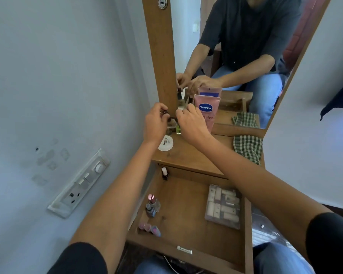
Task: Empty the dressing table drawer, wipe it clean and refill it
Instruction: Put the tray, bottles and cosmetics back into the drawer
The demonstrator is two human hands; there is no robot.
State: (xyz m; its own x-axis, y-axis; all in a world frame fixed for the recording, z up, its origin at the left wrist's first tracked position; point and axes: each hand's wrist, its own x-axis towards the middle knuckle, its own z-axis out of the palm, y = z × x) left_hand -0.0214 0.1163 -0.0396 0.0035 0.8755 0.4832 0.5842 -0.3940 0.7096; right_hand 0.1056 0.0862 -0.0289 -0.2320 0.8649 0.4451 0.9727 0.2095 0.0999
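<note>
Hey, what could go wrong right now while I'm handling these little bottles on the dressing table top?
1. Your right hand works right beside the upright pink Vaseline tube; a wrist nudge might topple it.
2. The small glass bottles stand crowded in the rear corner, so lifting one may knock its neighbours, and anything rolling forward could drop into the open wooden drawer.

Drawer (186, 210) centre free; bottles (151, 207) left, clear box (223, 206) right

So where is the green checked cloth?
The green checked cloth lies on the right side of the dressing table top, just below the mirror, right of the pink Vaseline tube.
</note>
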